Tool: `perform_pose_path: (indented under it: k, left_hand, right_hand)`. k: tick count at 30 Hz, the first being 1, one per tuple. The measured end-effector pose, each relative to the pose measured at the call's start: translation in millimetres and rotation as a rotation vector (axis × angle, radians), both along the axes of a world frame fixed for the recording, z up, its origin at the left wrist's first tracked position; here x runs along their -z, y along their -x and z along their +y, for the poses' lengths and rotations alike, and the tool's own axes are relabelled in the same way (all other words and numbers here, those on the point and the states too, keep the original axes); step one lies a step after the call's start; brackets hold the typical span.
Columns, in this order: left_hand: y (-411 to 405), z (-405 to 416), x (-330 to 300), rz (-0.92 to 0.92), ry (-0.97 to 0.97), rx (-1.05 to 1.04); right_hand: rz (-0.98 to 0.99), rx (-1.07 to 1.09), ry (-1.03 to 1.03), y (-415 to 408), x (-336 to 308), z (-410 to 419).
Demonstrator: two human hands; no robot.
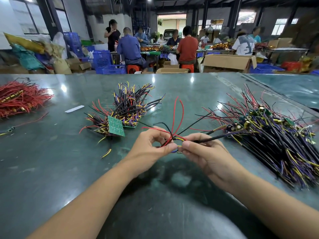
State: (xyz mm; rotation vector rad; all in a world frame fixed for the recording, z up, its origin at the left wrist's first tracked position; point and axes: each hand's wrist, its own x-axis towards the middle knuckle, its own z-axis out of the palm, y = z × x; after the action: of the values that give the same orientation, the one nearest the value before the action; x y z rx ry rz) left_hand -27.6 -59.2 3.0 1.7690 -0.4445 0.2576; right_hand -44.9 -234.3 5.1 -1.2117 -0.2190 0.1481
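The left hand [151,147] and right hand [205,154] each pinch the wire bundle [171,139], held at frame centre just above the table [51,169]; gripping close to the crossing would likely keep stray leads from tangling.

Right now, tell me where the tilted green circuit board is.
Head view, left of centre: the green circuit board leans on the middle wire pile, just beyond the left hand.
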Motion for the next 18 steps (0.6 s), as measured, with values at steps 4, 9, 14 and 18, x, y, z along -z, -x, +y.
perform_pose_path:
  k: [4,9,14,18]
  left_hand:
    - [-1,5,0,-0.035,-0.010,-0.030]
    - [-6,13,-1,-0.032,-0.016,-0.110]
    - [-14,31,-7,-0.125,0.041,-0.247]
    - [-30,52,-3,-0.126,0.124,-0.527]
  right_hand:
    - [0.111,0.001,-0.070,-2,-4,-6]
    - [0.167,0.072,-0.134,-9,-4,-14]
    - [0.169,0.160,-0.360,-19,-6,-26]
    - [0.193,0.224,-0.469,-26,-8,-40]
